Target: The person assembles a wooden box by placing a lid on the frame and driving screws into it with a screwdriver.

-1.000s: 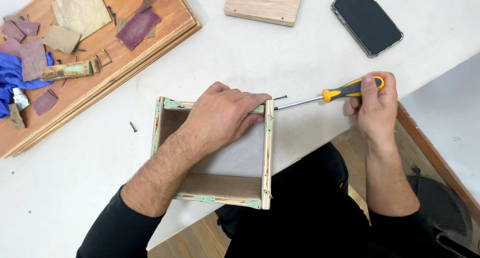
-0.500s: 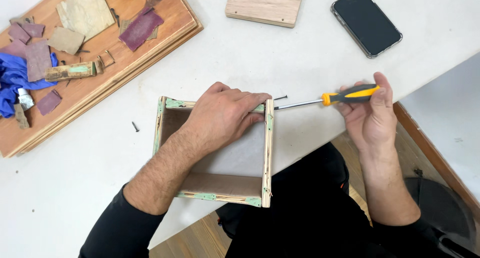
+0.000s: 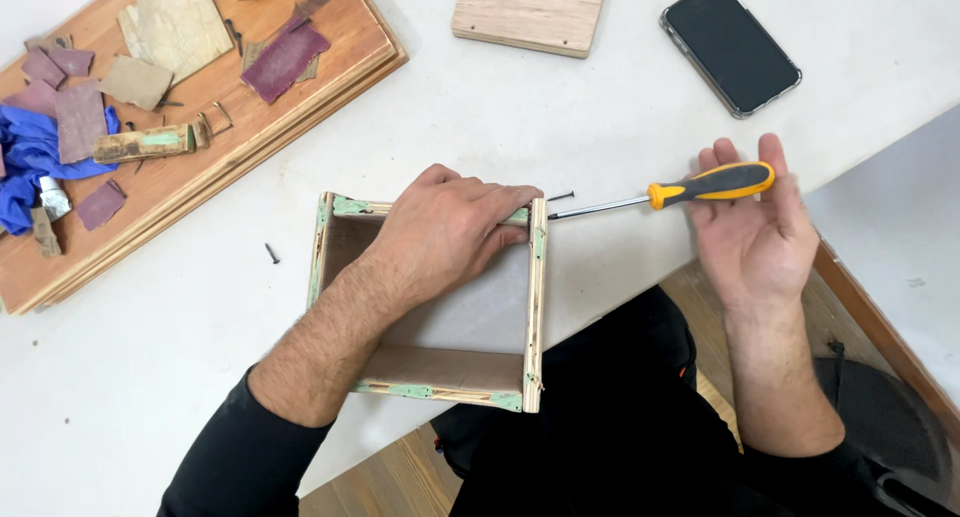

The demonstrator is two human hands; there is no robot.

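Pressing my left hand (image 3: 445,232) down, fingers curled over the far wall of the wooden frame (image 3: 432,302) at the table (image 3: 600,107) edge. My right hand (image 3: 752,232) lies open, screwdriver (image 3: 665,192) resting across loose fingers, tip at the frame's corner.

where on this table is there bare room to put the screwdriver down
Bare white table lies between the wood block, the phone and the screwdriver, and left of the wooden frame around a loose screw. The board of scraps is crowded.
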